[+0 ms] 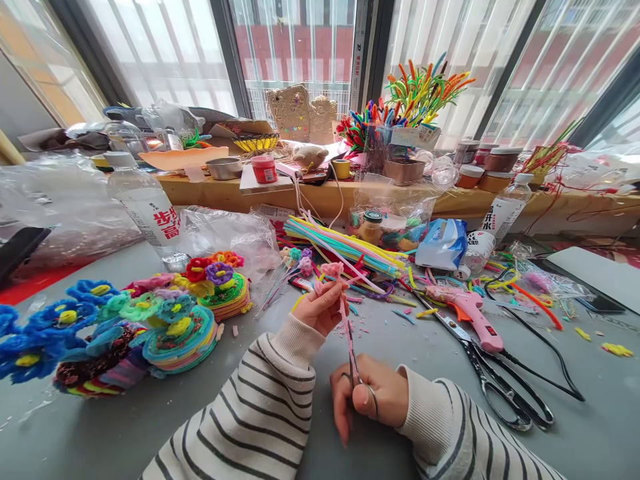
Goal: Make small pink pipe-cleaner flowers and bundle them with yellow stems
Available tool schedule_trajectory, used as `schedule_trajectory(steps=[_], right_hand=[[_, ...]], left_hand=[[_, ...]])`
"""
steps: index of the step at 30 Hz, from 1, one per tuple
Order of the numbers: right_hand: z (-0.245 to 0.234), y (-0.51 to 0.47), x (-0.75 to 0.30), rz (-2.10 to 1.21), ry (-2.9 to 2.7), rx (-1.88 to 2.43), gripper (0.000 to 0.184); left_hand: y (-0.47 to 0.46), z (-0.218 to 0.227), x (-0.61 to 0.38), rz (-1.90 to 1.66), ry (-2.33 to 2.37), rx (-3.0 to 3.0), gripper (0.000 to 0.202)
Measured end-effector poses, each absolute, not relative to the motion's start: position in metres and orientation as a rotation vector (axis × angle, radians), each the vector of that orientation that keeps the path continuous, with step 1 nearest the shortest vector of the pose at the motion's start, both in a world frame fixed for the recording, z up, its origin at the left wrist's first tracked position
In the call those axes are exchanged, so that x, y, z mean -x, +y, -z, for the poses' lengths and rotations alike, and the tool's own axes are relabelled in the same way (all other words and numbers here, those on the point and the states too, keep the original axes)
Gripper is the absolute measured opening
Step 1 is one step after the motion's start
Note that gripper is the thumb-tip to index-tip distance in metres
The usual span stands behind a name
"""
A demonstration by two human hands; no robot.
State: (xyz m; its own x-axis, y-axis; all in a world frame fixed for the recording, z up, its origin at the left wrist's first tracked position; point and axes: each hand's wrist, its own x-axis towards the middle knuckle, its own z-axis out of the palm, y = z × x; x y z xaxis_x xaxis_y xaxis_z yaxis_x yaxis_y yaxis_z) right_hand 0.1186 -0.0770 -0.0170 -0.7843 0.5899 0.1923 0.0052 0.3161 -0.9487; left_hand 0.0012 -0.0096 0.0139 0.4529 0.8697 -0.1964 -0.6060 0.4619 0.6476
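Observation:
Near the middle of the view, my left hand (326, 308) pinches a pink pipe-cleaner piece (332, 269), whose fuzzy curled top sticks up above the fingers. Just below and to the right, my right hand (383, 392) holds small scissors (351, 357), thumb and fingers at the handle loops. The blades point up toward my left hand, along a pink strand hanging from it; whether they touch it I cannot tell. Behind my hands lies a bundle of pastel pipe cleaners (345, 245). Several small pipe-cleaner flowers (299, 259) on stems rest left of it.
Pipe-cleaner flower cakes (183, 337) stand on the left. Right of my hands lie large scissors (493, 373) and a pink glue gun (473, 313) with a black cord. Bottles (143, 207), plastic bags (233, 243) and a wooden ledge (210, 197) are behind. Clippings litter the grey table.

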Motion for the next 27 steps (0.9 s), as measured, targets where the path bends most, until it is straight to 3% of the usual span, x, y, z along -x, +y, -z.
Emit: schedule_trajectory(steps=[21,27], right_hand=[[0.0202,-0.0757,-0.1118,-1.666,-1.887,0.588,0.067],[0.0203,-0.0766,-0.1136,-1.612,-1.947,0.471,0.075]], left_hand=[[-0.0123,-0.0136,-0.0062,-0.986,0.586,-0.601,0.022],[-0.0106,-0.0117,-0.0061,-0.970,0.584,-0.583,0.022]])
